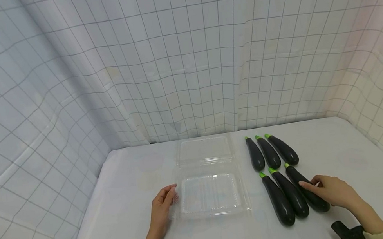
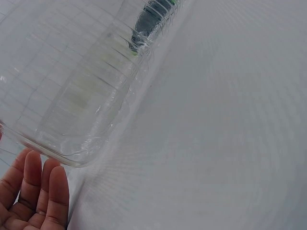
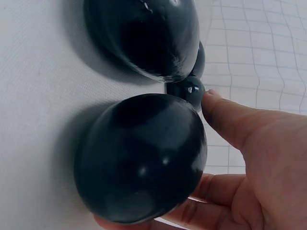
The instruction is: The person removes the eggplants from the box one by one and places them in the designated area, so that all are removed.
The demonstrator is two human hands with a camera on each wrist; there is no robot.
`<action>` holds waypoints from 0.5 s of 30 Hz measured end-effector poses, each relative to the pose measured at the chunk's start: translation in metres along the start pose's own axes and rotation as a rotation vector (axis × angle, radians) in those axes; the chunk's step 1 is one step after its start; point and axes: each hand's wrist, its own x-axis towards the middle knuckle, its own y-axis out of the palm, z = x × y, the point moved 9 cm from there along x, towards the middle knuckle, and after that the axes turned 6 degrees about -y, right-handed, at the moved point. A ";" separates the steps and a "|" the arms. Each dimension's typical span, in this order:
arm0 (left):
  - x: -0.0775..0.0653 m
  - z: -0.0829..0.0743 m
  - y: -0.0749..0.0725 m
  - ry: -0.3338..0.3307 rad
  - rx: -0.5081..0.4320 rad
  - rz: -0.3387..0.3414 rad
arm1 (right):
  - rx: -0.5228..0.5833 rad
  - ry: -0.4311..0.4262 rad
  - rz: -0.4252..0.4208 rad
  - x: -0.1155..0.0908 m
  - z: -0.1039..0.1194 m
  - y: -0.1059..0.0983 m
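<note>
A clear plastic clamshell box [image 1: 208, 194] lies opened out, its lid [image 1: 203, 149] folded back toward the curtain. My left hand [image 1: 160, 207] pinches the box's left rim; in the left wrist view, several fingers [image 2: 58, 191] sit below the rim and only a sliver of thumb shows. My right hand [image 1: 336, 193] grips the rightmost eggplant [image 1: 295, 176] of the front row, thumb on one side and fingers round the other. That eggplant's fat dark end [image 3: 141, 158] fills the right wrist view, with a neighbouring eggplant [image 3: 144, 33] beside it.
Two more eggplants [image 1: 279, 202] lie in the front row, and a back row of three eggplants [image 1: 269, 152] lies behind, green stems pointing away. All rest on a white-covered table [image 1: 124, 182]. Checked curtains [image 1: 185, 65] enclose the back and sides.
</note>
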 end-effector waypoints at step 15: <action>-0.004 0.002 -0.007 0.032 0.012 -0.067 | -0.107 0.021 -0.016 0.003 -0.005 -0.003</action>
